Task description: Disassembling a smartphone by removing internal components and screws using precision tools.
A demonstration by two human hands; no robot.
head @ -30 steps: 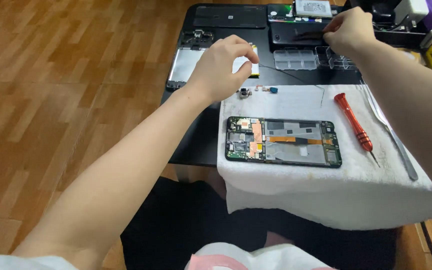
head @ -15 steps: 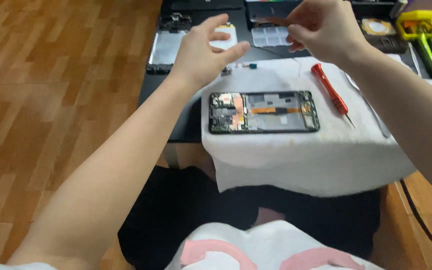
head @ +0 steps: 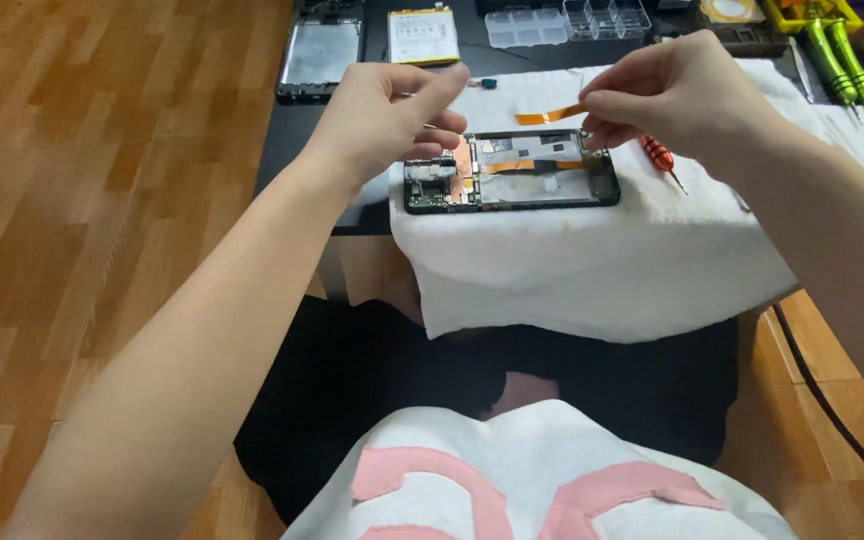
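Where towel (head: 592, 270) overhangs: hands (head: 392, 110) (both raised)

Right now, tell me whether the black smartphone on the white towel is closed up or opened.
Opened: the black smartphone lies with its back cover off, circuit board and orange flex cables exposed.

Above the opened phone (head: 512, 183) on the white towel (head: 592, 270), the right hand (head: 677, 95) pinches an orange ribbon cable (head: 549, 116). The left hand (head: 387, 115) hovers over the phone's left end, fingers curled. A red screwdriver (head: 658, 155) lies right of the phone.
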